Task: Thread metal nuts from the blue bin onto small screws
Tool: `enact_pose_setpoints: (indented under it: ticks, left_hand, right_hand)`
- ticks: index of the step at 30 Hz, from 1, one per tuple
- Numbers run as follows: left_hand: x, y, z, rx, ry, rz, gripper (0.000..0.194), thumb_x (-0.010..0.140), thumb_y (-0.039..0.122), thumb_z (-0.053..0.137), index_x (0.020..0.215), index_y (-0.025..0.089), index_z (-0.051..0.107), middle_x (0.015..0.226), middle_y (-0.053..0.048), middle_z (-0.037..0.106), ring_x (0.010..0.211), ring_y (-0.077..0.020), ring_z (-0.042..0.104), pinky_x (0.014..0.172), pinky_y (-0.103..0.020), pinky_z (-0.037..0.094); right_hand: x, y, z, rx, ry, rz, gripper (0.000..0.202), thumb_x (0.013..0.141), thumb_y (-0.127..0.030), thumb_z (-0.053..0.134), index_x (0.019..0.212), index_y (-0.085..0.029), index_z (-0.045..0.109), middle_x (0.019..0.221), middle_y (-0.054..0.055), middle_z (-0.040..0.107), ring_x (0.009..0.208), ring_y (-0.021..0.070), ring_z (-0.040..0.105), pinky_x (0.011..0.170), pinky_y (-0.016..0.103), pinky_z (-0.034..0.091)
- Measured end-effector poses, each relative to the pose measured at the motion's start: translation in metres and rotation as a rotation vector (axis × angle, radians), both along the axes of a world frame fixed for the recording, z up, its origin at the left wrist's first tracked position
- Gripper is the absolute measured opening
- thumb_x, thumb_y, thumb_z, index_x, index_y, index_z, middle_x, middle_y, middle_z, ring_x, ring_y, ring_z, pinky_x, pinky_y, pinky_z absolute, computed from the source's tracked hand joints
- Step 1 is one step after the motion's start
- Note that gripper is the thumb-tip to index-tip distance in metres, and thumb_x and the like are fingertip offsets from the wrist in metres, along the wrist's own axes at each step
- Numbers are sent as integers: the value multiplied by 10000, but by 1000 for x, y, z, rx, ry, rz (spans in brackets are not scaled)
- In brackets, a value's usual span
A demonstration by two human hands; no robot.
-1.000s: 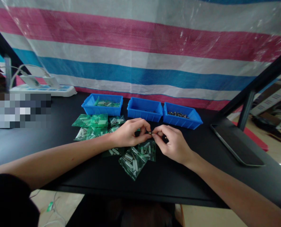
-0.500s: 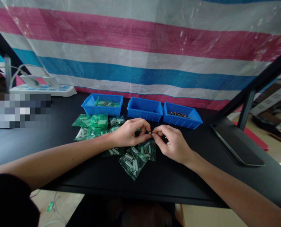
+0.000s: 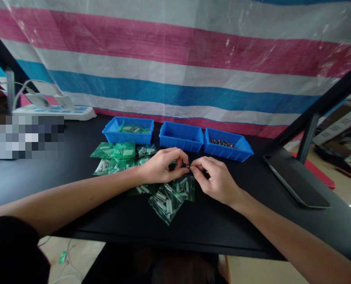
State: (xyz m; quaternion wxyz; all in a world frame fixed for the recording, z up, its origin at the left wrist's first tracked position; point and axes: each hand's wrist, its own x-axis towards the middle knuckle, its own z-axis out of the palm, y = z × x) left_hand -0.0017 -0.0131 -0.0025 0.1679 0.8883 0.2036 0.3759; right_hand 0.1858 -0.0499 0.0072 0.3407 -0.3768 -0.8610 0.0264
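Observation:
My left hand (image 3: 166,163) and my right hand (image 3: 213,175) meet over the middle of the table, thumbs and forefingers pinched. Between their fingertips is a small metal piece (image 3: 187,166), too small to name, which both hands grip. Just below lie green-tinted clear bags (image 3: 167,203) with white and metal parts inside. More green bags (image 3: 124,150) sit to the left, some partly hidden behind my left hand and forearm. Behind my hands stand a left blue bin (image 3: 129,137) with green bags, a middle blue bin (image 3: 180,144) with a few dark bits, and a right blue bin (image 3: 227,153) with small metal parts.
A phone-like dark slab (image 3: 295,181) lies at the right on the black table (image 3: 223,228). A white power strip (image 3: 81,113) with plugs stands at the back left. Behind the bins hangs a striped sheet (image 3: 163,51); a black slanted bar (image 3: 320,104) rises at the right.

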Motion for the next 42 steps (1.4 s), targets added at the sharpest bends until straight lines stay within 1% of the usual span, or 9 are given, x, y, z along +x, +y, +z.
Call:
enact_pose_setpoints:
  ticks: [20, 25, 27, 30, 34, 42]
  left_hand:
    - [0, 0, 0, 16, 6, 2, 91, 790, 209, 551, 851, 162, 501, 593, 38, 515, 609, -102, 520, 585, -210, 430]
    - [0, 0, 1, 15, 4, 8, 82, 793, 208, 544, 844, 162, 499, 595, 36, 512, 600, -100, 514, 573, -205, 426]
    - [0, 0, 1, 17, 2, 14, 81, 791, 203, 546, 841, 161, 498, 594, 37, 509, 597, -99, 512, 576, -205, 426]
    - [1, 0, 1, 11, 2, 20, 85, 786, 200, 551, 838, 160, 497, 591, 38, 506, 591, -97, 511, 577, -205, 427]
    - [1, -1, 1, -3, 10, 22, 87, 784, 206, 548, 840, 160, 499, 609, 31, 513, 598, -99, 515, 551, -197, 422]
    - [0, -1, 1, -3, 6, 22, 93, 788, 224, 547, 840, 160, 503, 602, 32, 520, 597, -100, 524, 561, -202, 431]
  right_hand:
    - [0, 0, -1, -29, 9, 16, 131, 844, -179, 463, 755, -159, 557, 652, 28, 580, 617, 147, 539, 609, 272, 424]
    - [1, 0, 0, -41, 29, 5, 76, 830, -181, 482, 804, -163, 551, 647, 13, 566, 605, 139, 534, 605, 267, 426]
    - [1, 0, -1, -24, 36, 2, 45, 812, -169, 501, 832, -165, 541, 633, 0, 552, 596, 135, 530, 601, 264, 426]
    - [1, -1, -2, 16, 30, 1, 66, 791, -146, 517, 852, -167, 531, 624, -8, 542, 596, 134, 528, 607, 266, 427]
    - [1, 0, -3, 48, 13, -1, 51, 795, -142, 512, 833, -169, 532, 619, -4, 548, 597, 137, 529, 622, 277, 432]
    - [1, 1, -2, 95, -20, 5, 44, 807, -146, 507, 795, -167, 543, 605, 0, 547, 578, 135, 519, 605, 274, 423]
